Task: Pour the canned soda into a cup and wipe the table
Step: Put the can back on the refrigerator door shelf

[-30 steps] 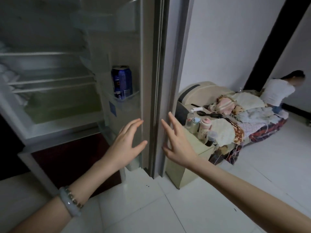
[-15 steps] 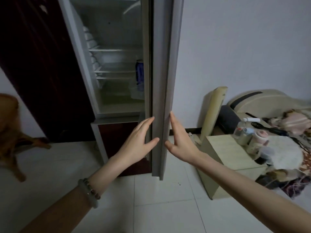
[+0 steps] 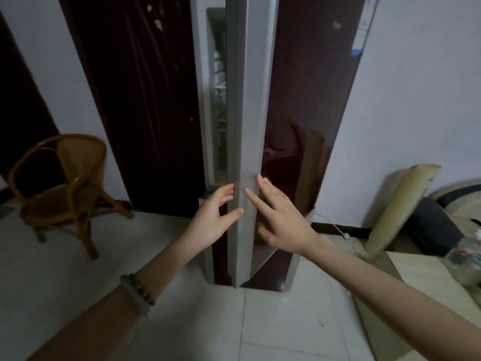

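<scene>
Soda can first: it cannot be seen from your viewpoint, and the narrow slit into the fridge [image 3: 203, 100] at 12 o'clock shows only white shelf edges [image 3: 220, 87]. The fridge door [image 3: 299, 113] stands almost edge-on to you, its grey edge running from 12 o'clock down to the middle of your view and its glossy dark front turned toward 1 o'clock. Your left hand [image 3: 216, 217] loosely holds that edge low down, bent fingers against its inner side and thumb laid on the grey strip. Your right hand [image 3: 283, 225] lies flat on the door just to the right, fingers straight and spread, grasping nothing; the index finger reaches onto the grey strip while the others rest on the dark front. Two bracelets [image 3: 138, 295] circle your left wrist at 7 o'clock. A rattan chair [image 3: 62, 183] stands at 9 o'clock on the pale tiled floor [image 3: 273, 321], in front of a dark panel [image 3: 145, 100]. At 4 o'clock sits a light wooden cabinet [image 3: 416, 282] with a clear bottle [image 3: 466, 259] on it, and a beige board [image 3: 395, 212] leans against the wall at 3 o'clock, near a white cable [image 3: 335, 227].
</scene>
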{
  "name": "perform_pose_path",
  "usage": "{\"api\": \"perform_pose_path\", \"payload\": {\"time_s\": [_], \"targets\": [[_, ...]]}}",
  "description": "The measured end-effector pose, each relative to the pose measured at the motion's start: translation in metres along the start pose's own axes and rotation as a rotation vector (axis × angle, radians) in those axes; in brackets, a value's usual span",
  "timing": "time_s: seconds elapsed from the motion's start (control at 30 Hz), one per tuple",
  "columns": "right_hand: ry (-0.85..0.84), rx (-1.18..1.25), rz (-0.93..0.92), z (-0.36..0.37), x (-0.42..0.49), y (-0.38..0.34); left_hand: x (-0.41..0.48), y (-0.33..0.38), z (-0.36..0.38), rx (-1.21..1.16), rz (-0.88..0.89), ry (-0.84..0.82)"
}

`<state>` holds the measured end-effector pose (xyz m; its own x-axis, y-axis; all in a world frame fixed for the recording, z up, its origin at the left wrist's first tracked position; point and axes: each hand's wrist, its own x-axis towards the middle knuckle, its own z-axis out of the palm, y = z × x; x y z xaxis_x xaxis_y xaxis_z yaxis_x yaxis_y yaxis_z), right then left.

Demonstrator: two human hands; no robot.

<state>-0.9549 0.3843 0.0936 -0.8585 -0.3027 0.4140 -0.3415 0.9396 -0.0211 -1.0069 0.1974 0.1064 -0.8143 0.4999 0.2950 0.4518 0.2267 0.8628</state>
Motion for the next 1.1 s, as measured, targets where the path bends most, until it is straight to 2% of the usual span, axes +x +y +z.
{"api": "perform_pose_path", "payload": {"time_s": [0.3, 0.5, 0.6, 1.1], "targets": [[-0.018, -0.247, -0.053, 0.058, 0.121, 0.011, 0.090, -0.064, -0.092, -0.144, -0.103, -0.009], [0.005, -0.413, 0.024, 0.084, 0.182, 0.024, 0.149, -0.094, -0.134, -0.134, -0.138, -0.067], [-0.005, -0.478, 0.004, 0.095, 0.209, 0.036, 0.175, -0.108, -0.146, -0.121, -0.140, -0.065], [0.039, -0.549, -0.062, 0.152, 0.321, 0.116, 0.307, -0.164, -0.181, -0.090, -0.188, -0.096]]}}
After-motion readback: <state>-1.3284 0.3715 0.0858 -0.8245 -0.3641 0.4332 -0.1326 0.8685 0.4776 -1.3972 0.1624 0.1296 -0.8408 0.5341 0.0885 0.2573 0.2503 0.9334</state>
